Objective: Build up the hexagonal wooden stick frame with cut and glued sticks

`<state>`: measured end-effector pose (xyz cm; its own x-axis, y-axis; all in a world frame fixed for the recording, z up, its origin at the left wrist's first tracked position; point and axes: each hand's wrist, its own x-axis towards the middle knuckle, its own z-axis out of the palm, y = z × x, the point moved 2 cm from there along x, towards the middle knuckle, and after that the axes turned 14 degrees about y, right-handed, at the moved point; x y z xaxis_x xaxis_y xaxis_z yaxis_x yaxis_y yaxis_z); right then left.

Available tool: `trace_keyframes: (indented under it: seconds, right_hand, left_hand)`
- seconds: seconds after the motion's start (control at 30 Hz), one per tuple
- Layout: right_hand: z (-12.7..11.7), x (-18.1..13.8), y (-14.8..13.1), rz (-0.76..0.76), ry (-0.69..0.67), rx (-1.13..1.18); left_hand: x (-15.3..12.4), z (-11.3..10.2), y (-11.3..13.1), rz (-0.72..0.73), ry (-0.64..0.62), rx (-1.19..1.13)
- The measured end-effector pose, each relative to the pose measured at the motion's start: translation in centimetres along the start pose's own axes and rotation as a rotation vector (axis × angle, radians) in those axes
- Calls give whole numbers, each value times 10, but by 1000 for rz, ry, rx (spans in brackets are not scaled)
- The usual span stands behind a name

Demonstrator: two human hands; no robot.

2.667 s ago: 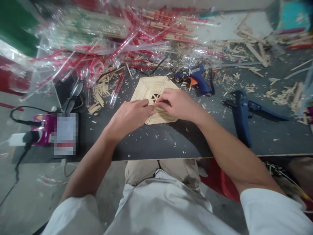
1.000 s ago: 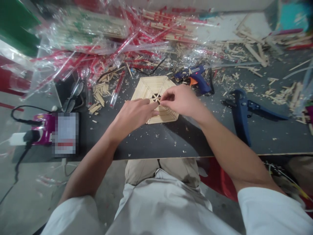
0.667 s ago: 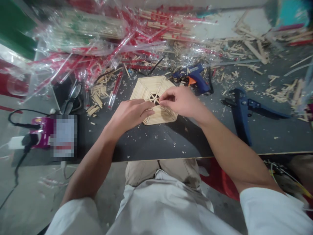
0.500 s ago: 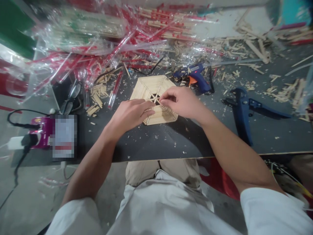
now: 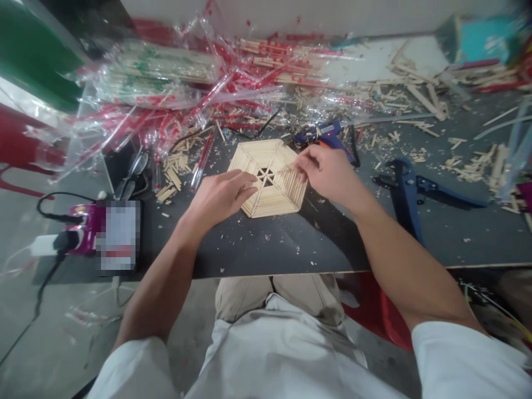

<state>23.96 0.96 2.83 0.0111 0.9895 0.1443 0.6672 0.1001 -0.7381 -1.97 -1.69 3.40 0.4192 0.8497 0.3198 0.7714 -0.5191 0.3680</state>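
Observation:
A flat hexagon of glued wooden sticks (image 5: 266, 160) lies on the dark table (image 5: 270, 244), with a small star-shaped gap at its centre. My left hand (image 5: 218, 197) rests on the hexagon's lower left part, fingers laid loosely on the sticks. My right hand (image 5: 326, 172) hovers over the hexagon's right edge with its fingers curled; whether anything is in them cannot be made out. A blue glue gun (image 5: 326, 136) lies just behind the right hand.
Blue cutting pliers (image 5: 409, 188) lie to the right. Clear and red plastic wrappers with bundled sticks (image 5: 174, 83) fill the back left. Cut stick pieces (image 5: 172, 172) and glasses (image 5: 133, 172) sit at the left, a purple device (image 5: 83, 227) with a cord beyond them.
My right hand has pulled back from the hexagon's centre to its right edge, uncovering the central gap. The left hand has stayed on the lower left part. The view shifted slightly.

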Motion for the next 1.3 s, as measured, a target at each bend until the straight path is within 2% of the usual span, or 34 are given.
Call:
trace_keyframes:
  seconds: [0.2, 0.33, 0.43, 0.53, 0.7, 0.93, 1.1, 1.2, 1.3]
  right_hand:
    - [-10, 5, 9, 84, 26, -32]
    - [-11, 5, 11, 34, 17, -61]
    - [-9, 6, 14, -64, 136, -170]
    - [-3, 6, 18, -68, 199, -236]
    - [7, 3, 19, 39, 99, -138]
    - [-6, 5, 17, 181, 71, 44]
    - [-9, 0, 7, 184, -99, 261]
    - [-10, -3, 3, 185, -87, 324]
    - [-12, -4, 3, 180, 2, 312]
  left_hand:
    - [3, 5, -4, 64, 11, -17]
    - [5, 8, -3, 59, -19, -27]
    - [6, 10, -4, 48, 1, -50]
    - [5, 12, -8, 50, 13, -67]
    - [5, 13, -9, 103, -79, -117]
    - [4, 4, -7, 95, -101, -80]
    - [2, -4, -8, 125, -90, -69]
    - [2, -6, -7, 116, -39, -56]
    - [2, -7, -8, 77, 132, -30]
